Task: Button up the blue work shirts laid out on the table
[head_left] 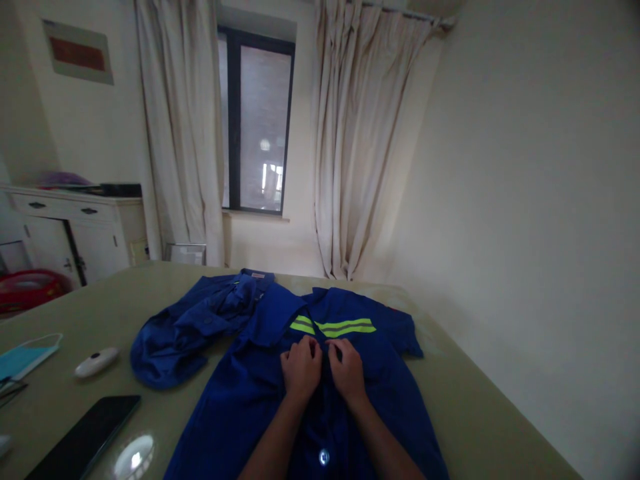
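Observation:
A blue work jacket [395,393] with yellow-green and grey reflective stripes lies spread on the table, its front facing up. My left hand [303,365] pinches the left front edge just below the stripe. Close beside it, my right hand [346,367] has its fingers closed on the opposite front edge. The fingertips of both hands point at each other across the front opening, with a narrow gap between. A button [324,457] shows lower down between my forearms. Whatever small part sits under my fingertips is hidden.
A second crumpled blue garment [175,340] lies left of the jacket. On the table [480,413] at left are a black phone [83,440], a white oval device [97,362], a blue face mask [23,360] and part of some glasses [11,390]. A wall rises along the right side.

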Demonstrator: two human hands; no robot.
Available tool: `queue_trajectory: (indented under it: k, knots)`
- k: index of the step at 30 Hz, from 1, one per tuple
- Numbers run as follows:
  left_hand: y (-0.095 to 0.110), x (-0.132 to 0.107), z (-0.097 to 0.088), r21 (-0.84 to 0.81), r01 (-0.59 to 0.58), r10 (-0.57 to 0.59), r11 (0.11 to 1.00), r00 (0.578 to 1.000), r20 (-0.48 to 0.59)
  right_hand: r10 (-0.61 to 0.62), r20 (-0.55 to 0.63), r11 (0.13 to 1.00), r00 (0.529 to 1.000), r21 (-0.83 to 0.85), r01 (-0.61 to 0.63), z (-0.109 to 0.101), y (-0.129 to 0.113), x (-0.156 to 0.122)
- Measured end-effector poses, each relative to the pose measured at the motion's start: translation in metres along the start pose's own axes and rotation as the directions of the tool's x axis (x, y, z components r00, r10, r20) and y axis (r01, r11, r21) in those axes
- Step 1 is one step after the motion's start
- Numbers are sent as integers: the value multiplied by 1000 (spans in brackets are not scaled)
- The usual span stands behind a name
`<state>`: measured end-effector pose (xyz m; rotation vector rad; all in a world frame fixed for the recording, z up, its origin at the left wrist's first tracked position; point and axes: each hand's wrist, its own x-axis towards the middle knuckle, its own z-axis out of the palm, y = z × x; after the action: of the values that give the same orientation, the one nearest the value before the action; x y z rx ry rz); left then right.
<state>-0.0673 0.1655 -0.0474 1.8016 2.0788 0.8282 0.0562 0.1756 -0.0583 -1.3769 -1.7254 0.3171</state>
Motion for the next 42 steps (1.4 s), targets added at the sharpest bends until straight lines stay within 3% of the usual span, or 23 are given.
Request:
queue_trajectory:
  k: [7,17,31,42]
  knots:
    - [-7,2,-1,-35,-30,32,999,998,50,-52,61,998,997,-34,54,0,-5,-3]
    - [-6,3,-1,-83,-9,13,997,999,43,-31,44,994,999,105,27,1,5,2]
    - [-2,2,-4,-22,4,-2,1000,997,75,-29,153,998,988,66,19,4,10,3]
    - [-1,1,-3,-11,20,-19,1000,998,62,-25,140,997,990,76,14,5,9,3]
